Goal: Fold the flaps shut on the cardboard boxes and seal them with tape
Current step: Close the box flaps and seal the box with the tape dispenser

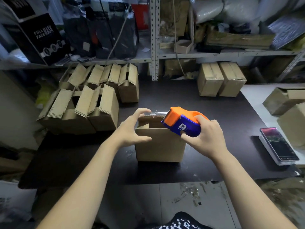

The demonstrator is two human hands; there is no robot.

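Centrally, on the dark table, a cardboard box stands with flaps partly raised; the right hand grasps an orange-and-blue tape dispenser over its top right corner; the left hand hovers at the box's left edge, fingers spread, holding nothing; unsealed boxes crowd the left of the frame.

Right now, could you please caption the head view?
The right hand holds a tape dispenser over a cardboard box; the open left hand hovers beside its flaps.

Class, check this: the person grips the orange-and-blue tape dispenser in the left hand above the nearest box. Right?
No: in the head view the right hand grips the tape dispenser above the box; the left hand is open.
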